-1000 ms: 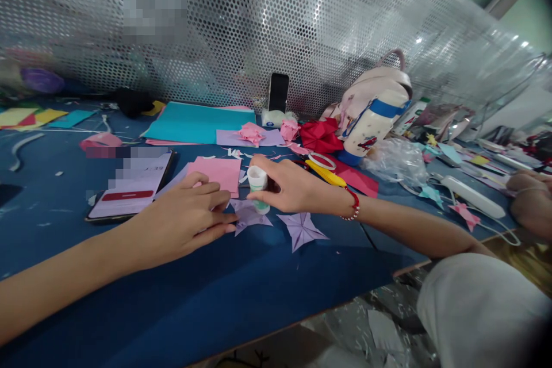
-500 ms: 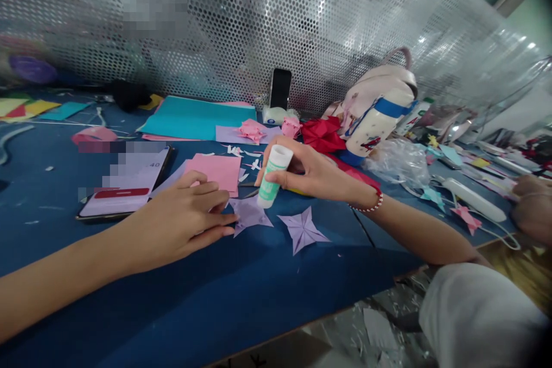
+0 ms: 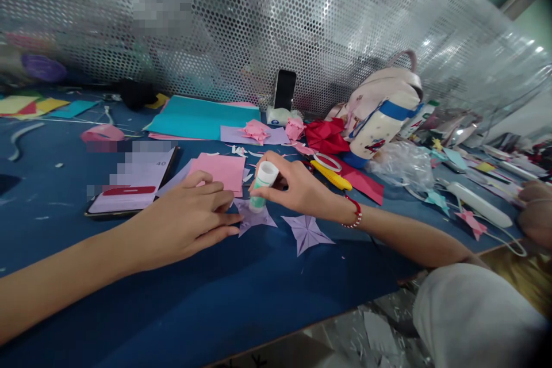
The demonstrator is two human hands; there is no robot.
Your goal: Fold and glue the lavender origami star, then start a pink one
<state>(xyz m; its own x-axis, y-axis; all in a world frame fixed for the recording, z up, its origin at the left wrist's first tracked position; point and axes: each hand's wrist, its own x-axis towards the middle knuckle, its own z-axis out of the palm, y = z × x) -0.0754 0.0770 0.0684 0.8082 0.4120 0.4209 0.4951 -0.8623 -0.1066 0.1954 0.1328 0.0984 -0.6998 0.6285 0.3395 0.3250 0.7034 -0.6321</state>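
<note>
Now the glue stick (image 3: 263,179) — lower, farther left.

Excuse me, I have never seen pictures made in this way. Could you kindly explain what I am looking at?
Of course. There is no machine here: you see a person's own two bare hands, through one camera worn on the head, looking forward and down.

The right hand holds a white and green glue stick, tilted over a purple paper star. The fingertips of the left hand are at the left edge of that star. A second purple star lies to its right.

Also on the blue table are pink paper squares, blue sheets, a phone lying flat, and, farther back, a bottle leaning by a bag.
</note>
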